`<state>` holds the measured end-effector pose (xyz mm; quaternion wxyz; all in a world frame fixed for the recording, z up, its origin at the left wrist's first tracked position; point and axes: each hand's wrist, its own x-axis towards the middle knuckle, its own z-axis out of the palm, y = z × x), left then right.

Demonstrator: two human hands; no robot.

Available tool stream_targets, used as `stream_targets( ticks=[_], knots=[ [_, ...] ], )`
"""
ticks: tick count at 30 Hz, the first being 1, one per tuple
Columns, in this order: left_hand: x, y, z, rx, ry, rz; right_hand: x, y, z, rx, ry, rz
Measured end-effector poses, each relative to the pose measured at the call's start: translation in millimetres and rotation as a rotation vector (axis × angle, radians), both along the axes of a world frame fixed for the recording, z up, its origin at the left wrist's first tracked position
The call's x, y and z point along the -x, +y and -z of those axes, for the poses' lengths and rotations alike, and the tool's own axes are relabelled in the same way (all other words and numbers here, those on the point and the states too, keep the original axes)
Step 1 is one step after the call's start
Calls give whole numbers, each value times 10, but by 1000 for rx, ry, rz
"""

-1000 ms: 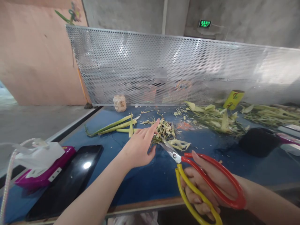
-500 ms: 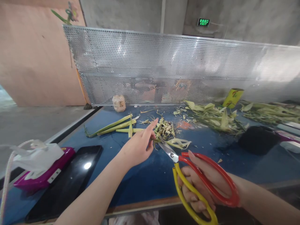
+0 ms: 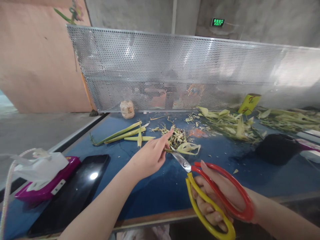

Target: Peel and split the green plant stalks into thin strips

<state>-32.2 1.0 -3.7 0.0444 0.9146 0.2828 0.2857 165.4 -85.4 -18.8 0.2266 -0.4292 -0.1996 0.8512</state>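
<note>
My left hand (image 3: 151,155) is over the middle of the blue table, index finger stretched forward, the other fingers closed on a thin pale green plant stalk (image 3: 191,149). The stalk's loose, leafy end sticks out to the right, and its gripped end is hidden by the fingers. My right hand (image 3: 208,208) has its fingers through the handles of a pair of scissors (image 3: 184,164), one loop red and one yellow. Their narrow blade tips lie at the stalk, close to the left fingertips. Just beyond is a heap of small cut trimmings (image 3: 178,136).
Longer green stalks (image 3: 122,133) lie left of the heap. Leafy piles (image 3: 232,125), a yellow-green container (image 3: 250,104) and a black object (image 3: 276,149) are at right. A phone (image 3: 72,193) and purple device (image 3: 47,186) occupy the left. A perforated metal screen (image 3: 150,66) bounds the back.
My left hand has shifted slightly right, and its index finger points further over the trimmings. The stalk's loose end has drawn a little left. The scissors have barely moved.
</note>
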Motion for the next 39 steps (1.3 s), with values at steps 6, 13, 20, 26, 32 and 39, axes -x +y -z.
stream_targets(
  ticks=[6, 13, 20, 26, 32, 39],
  knots=[
    [-4, -4, 26, 15, 51, 26, 107, -23, -43, 119, -117, 14],
    [-8, -1, 11, -2, 68, 26, 186, -57, -163, 239, -228, 83],
    [9, 37, -13, -117, -36, -125, 26, -70, -127, 231, -166, 103],
    [4, 79, 20, -154, -52, -135, -105, -121, -63, 138, -49, 108],
    [9, 74, 18, -144, -49, -169, -257, -216, -113, -139, 93, -2],
    [-2, 75, 8, -171, -117, -204, -631, -110, -123, -375, -269, 160]
  ],
)
